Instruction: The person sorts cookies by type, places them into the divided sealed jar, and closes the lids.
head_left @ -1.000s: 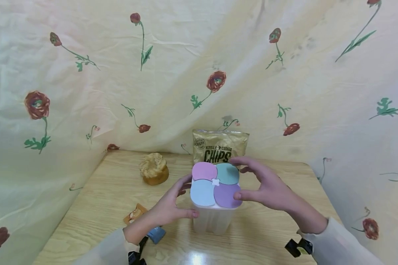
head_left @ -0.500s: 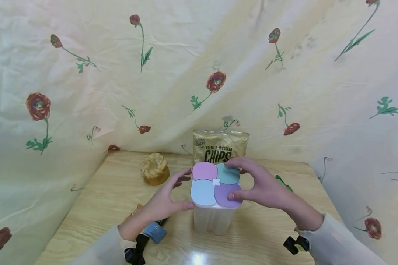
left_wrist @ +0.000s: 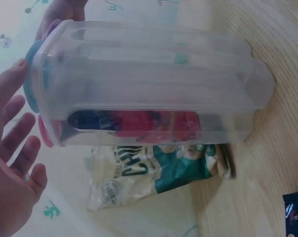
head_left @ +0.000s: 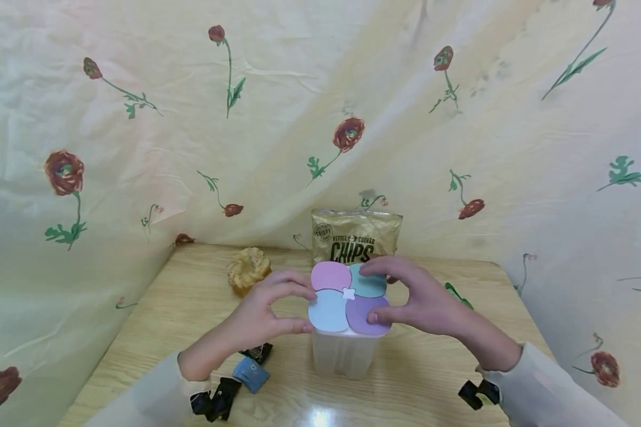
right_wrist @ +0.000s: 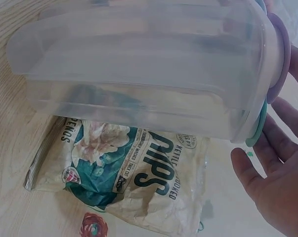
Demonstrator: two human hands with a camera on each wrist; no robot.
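Observation:
A tall, translucent plastic storage container (head_left: 342,354) stands upright on the table, topped by a lid (head_left: 349,293) with pink, teal, pale blue and purple flaps. Red and dark blue packaging (left_wrist: 153,126) shows through its wall in the left wrist view. My left hand (head_left: 264,311) is at the lid's left edge, index fingertip and thumb tip at the pale blue flap, fingers loosely extended. On the other side, my right hand (head_left: 424,299) rests its thumb on the purple flap and its index finger on the teal one. The right hand's other fingers are partly hidden.
Behind the container, a gold bag of kettle chips (head_left: 358,237) stands against the flowered cloth (head_left: 278,148). A round bun (head_left: 246,270) sits at back left. Blue (head_left: 251,372) and black (head_left: 259,353) packets lie near my left wrist. Something green (head_left: 456,295) shows behind my right forearm.
My left hand has shifted up, its index fingertip now over the lid's left edge. My right hand has moved slightly left onto the flaps. The container has stayed in place.

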